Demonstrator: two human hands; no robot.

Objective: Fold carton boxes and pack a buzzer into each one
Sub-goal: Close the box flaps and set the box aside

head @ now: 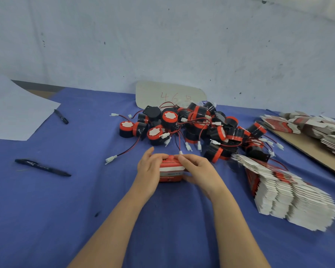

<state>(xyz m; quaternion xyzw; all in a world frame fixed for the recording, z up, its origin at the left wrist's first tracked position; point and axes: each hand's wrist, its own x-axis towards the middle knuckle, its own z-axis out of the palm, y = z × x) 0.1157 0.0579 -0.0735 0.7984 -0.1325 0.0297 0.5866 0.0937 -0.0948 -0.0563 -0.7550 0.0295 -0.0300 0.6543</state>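
I see the left hand and right hand curled round a red-and-white carton box on the blue tabletop, just before the buzzer pile; I can't see its contents.

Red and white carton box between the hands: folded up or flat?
Folded up: the red and white carton box shows full sides; left hand and right hand grip it.

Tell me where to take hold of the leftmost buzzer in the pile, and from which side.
I'd pinch the leftmost buzzer across its round body, from above and the left. It stands upright, face up, with open cloth on its left; a neighbouring buzzer crowds its right.
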